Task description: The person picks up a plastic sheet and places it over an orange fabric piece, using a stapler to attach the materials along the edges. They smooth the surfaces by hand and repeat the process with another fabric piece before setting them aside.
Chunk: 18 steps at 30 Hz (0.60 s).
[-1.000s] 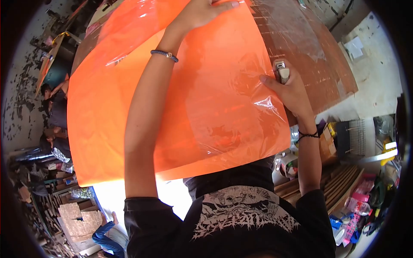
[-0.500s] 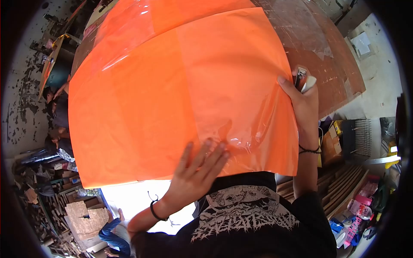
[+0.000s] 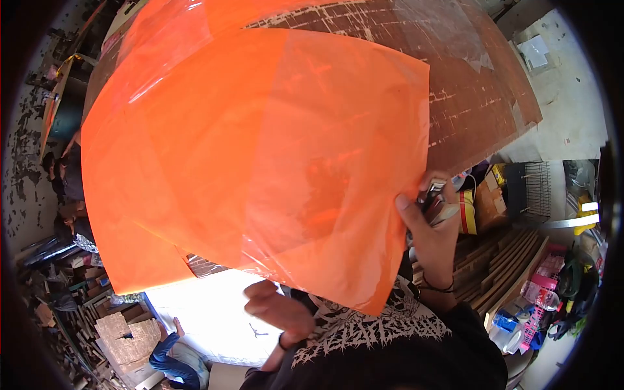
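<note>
A large, glossy, partly see-through orange plastic sheet (image 3: 195, 149) lies over a worn brown tabletop (image 3: 474, 110), its near corner hanging toward my shirt. My right hand (image 3: 432, 237) grips the sheet's right edge, thumb on top. In the same hand is a small shiny metal tool (image 3: 432, 194) with a pale part, its kind half hidden by the fingers. Just below the sheet's near edge, my left hand (image 3: 279, 312) is blurred by motion, fingers seemingly curled. Another orange layer (image 3: 175, 29) spreads at the far left of the tabletop.
Stacked wood strips (image 3: 507, 260) lie low on the right, near a pink basket (image 3: 549, 279) of odds and ends. At lower left are a person's blue sleeve (image 3: 172, 354), a cardboard piece (image 3: 127, 341) and heaped wood scraps. A bright white panel (image 3: 201, 318) stands below the sheet.
My right hand has drawn the sheet's right edge toward me, uncovering more brown tabletop. My left hand has come off the sheet, from lying flat on it to below its near edge.
</note>
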Available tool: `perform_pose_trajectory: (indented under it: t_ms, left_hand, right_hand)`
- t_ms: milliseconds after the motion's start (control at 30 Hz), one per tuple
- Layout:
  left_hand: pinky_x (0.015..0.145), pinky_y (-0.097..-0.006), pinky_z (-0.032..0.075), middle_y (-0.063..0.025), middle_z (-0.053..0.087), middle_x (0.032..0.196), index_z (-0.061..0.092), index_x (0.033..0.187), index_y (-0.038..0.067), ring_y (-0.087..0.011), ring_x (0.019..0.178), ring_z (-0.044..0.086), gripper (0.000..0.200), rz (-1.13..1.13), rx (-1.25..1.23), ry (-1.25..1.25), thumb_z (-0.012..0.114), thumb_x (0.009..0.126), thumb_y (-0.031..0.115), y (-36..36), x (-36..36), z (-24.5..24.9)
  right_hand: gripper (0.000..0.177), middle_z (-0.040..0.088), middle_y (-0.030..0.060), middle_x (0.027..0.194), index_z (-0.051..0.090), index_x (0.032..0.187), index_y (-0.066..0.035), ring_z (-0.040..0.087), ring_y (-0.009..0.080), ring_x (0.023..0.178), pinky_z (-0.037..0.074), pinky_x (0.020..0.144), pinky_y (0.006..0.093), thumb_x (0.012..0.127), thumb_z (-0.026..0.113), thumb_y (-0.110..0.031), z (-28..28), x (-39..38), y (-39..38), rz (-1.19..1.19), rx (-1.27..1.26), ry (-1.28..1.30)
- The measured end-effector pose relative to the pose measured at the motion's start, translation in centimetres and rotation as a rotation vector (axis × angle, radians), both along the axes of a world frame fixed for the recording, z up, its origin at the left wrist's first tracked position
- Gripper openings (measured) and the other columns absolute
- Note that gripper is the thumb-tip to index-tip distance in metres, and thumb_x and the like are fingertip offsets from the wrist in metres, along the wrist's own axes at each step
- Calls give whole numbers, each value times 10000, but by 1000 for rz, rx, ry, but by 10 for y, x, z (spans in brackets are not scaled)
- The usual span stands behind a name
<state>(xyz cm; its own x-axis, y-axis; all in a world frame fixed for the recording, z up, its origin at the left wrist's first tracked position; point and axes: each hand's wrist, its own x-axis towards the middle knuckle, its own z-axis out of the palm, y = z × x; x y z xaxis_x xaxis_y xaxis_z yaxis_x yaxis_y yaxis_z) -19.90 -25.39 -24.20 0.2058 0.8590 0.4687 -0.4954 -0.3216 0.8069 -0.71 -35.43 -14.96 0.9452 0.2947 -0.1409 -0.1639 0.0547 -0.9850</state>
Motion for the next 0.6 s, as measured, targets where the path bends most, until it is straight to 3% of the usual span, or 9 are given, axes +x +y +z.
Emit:
perform_pose_trajectory:
  t_ms: [33,100,233,333,400,467,600]
  left_hand:
    - [810,-396,400,-161,496,1056,477,1103,33,-222,993,475,338,-32,-3,651,630,819,133,-16,-27,-20]
    - [839,-382,433,-156,529,1082,474,1143,10,-205,1003,503,301,-206,-153,1190,582,881,113,-26,-43,-21]
    - [854,-350,457,-135,561,1104,462,1196,-17,-178,1000,536,297,-705,-739,669,528,930,99,-16,-46,-12]
    - [829,-300,482,-105,590,1102,458,1240,-36,-166,990,574,316,-749,-893,581,485,962,112,-12,-15,20]
    - [847,-309,480,-103,588,1117,466,1229,-32,-176,1020,570,299,-897,-1051,535,475,967,113,-3,-15,30]
    - [861,-330,482,-106,584,1123,457,1240,-24,-195,1027,572,308,-806,-895,600,472,970,124,-4,-33,15]
    - [866,-351,479,-117,573,1126,445,1259,-16,-217,1021,575,381,-599,-995,293,490,962,219,3,-69,-19]
  right_hand:
    - [268,501,-31,683,420,981,-72,483,12,507,371,420,176,862,656,-26,-7,-4,-4,51,-32,16]
    - [271,501,-28,689,416,980,-73,489,17,505,380,424,176,863,658,-33,-9,-15,1,101,15,36]
    - [269,523,-6,699,411,984,-71,512,43,504,397,415,182,870,653,-51,-9,-23,-13,266,8,218]
    - [286,581,41,741,393,1007,-55,567,86,521,392,386,189,877,647,-66,-6,-13,-25,275,-24,280]
    - [304,600,55,756,384,1022,-52,593,105,535,387,378,188,877,650,-72,-9,-4,-29,204,-7,245]
    - [318,626,81,774,372,1021,-55,627,128,573,390,377,187,865,647,-36,-12,1,-32,209,-6,228]
    - [326,643,93,793,368,1007,-65,621,112,583,398,396,188,848,644,8,-14,-8,-25,280,-31,229]
